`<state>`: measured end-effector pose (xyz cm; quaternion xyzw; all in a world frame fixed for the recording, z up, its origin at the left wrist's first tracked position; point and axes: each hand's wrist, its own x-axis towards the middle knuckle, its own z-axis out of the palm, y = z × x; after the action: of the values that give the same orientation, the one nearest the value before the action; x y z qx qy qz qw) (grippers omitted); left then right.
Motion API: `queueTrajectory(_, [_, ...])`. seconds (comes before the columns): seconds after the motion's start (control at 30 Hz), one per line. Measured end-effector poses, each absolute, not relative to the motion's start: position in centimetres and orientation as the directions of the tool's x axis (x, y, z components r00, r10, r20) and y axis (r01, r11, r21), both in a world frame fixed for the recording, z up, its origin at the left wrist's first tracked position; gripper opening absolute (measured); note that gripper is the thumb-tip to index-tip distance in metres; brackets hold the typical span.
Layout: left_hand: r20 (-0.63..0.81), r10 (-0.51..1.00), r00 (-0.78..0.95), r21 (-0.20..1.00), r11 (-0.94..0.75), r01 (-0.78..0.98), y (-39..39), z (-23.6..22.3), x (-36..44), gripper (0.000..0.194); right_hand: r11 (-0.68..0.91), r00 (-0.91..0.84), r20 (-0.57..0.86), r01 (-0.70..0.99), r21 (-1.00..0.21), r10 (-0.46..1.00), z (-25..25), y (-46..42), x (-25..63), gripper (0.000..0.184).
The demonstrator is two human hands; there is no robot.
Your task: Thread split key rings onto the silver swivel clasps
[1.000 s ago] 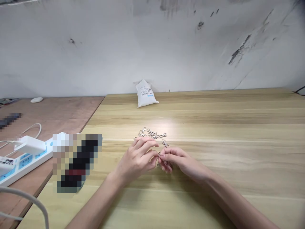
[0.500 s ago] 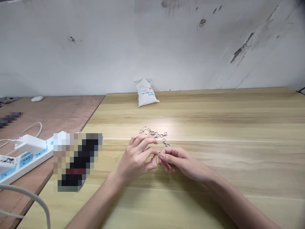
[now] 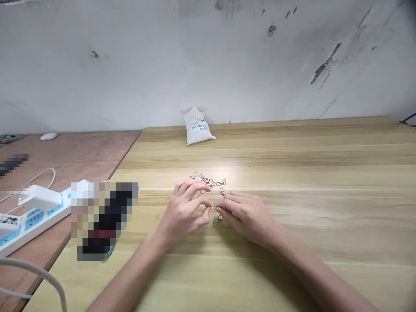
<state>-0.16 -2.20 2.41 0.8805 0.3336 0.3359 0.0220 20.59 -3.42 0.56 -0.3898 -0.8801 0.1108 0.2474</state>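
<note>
My left hand (image 3: 185, 212) and my right hand (image 3: 245, 214) meet over the light wooden table (image 3: 292, 173). Both pinch a small metal clasp (image 3: 216, 219) between their fingertips; part of it dangles below the fingers. Just beyond my hands lies a small pile of several silver metal clasps (image 3: 208, 181), loose on the table. My left thumb and forefinger are closed together, its other fingers raised. My right fingers are curled down over the clasp.
A small white packet (image 3: 196, 126) stands at the far edge by the wall. To the left, on a reddish table (image 3: 81, 151), lie a white power strip (image 3: 32, 214) with a plugged adapter and cables, plus a white mouse (image 3: 48, 136). A blurred patch covers the table's left edge.
My right hand has turned palm down and its fingers now cover more of the clasp. Both hands stay in the same spot.
</note>
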Motion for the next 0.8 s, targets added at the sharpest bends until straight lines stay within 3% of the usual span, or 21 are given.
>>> queueTrajectory(0.17, [0.48, 0.677, 0.558, 0.369, -0.733, 0.572, -2.0, 2.6, -0.6, 0.009, 0.753, -0.572, 0.548, 0.634, -0.176, 0.61, 0.7, -3.4, 20.7, 0.022])
queueTrajectory(0.33, [0.379, 0.7, 0.606, 0.402, -0.714, 0.573, -2.0, 2.2, -0.6, 0.008, 0.833, -0.596, 0.665, 0.548, -0.073, 0.451, 0.9, -4.8, 19.1, 0.017])
queueTrajectory(0.53, [0.327, 0.682, 0.655, 0.249, -0.73, 0.636, -1.0, 1.3, -2.0, 0.01, 0.833, -0.603, 0.622, 0.532, -0.154, 0.499, 0.3, -5.0, 18.4, 0.025])
queueTrajectory(0.8, [0.287, 0.643, 0.71, 0.188, -0.765, 0.616, -0.2, 0.8, -2.5, 0.014, 0.729, -0.628, 0.395, 0.657, -0.194, 0.671, -0.6, -3.4, 20.3, 0.023])
